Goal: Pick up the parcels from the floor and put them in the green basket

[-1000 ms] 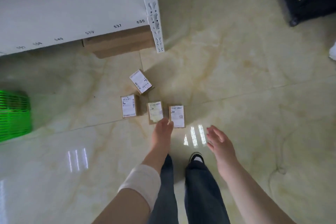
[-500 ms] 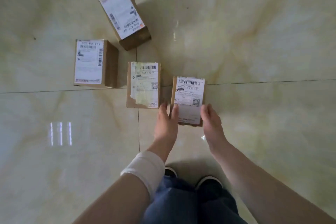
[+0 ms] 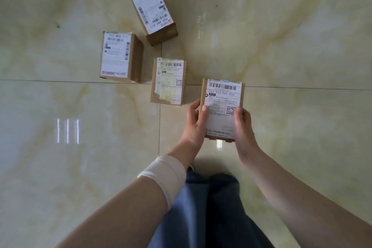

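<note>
Glossy cream marble-veined floor tiles (image 3: 281, 46), three cardboard parcels lying, a fourth held.
Left hand (image 3: 196, 125) and right hand (image 3: 242, 127) clasp the rectangular brown held parcel (image 3: 222, 104) by its sides above the floor; its white label reads "052 052 E05-050".

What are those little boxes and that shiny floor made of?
The held parcel and the three on the floor look like brown matte cardboard with white paper labels: plain tan sides, printed barcodes. The floor looks like polished marble-patterned tile: mirror-like light reflections, thin grout lines.
</note>
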`<state>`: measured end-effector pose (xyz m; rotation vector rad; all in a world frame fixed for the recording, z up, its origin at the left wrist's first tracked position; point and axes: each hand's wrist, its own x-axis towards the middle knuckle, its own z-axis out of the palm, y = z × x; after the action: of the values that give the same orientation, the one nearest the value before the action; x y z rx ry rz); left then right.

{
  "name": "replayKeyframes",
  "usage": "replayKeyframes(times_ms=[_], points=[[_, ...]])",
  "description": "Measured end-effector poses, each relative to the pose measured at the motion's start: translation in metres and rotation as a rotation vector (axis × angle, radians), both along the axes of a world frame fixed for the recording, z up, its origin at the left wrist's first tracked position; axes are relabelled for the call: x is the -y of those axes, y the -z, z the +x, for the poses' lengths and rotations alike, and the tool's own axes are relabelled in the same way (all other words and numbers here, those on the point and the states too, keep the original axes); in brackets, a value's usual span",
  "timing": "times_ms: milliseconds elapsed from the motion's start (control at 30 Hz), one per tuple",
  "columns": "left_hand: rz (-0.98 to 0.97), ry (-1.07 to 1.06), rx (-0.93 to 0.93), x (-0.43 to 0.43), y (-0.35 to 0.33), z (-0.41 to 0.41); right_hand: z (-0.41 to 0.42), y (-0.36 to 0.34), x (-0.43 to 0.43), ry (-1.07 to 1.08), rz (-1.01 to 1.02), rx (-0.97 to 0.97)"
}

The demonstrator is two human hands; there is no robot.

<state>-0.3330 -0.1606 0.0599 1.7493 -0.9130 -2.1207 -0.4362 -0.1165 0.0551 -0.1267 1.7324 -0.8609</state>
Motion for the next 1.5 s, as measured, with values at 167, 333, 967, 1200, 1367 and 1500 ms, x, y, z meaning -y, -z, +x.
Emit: replayKeyframes(times_ms=[167,333,967,1200,1367,1500], points=[[0.004,0.002,-0.003,-0.020,-0.157,0.026,0.024,-0.166,-0.023,-0.033,0.023,-0.024],[-0.042,-0.089,-0.013,-0.029,-0.311,0.067,0.058,-0.318,-0.024,-0.065,-0.018,-0.024],[-0.245,-0.588,-0.007,0.049,-0.517,0.406,0.395,-0.511,0.110,-0.463,-0.259,-0.005],[-0.253,-0.696,0.033,0.112,-0.524,0.519,0.511,-0.511,0.183,-0.533,-0.291,0.014],[-0.273,-0.782,0.060,0.169,-0.522,0.596,0.594,-0.505,0.250,-0.597,-0.302,0.020],[-0.266,-0.822,0.055,0.209,-0.518,0.658,0.659,-0.501,0.297,-0.645,-0.285,0.035]])
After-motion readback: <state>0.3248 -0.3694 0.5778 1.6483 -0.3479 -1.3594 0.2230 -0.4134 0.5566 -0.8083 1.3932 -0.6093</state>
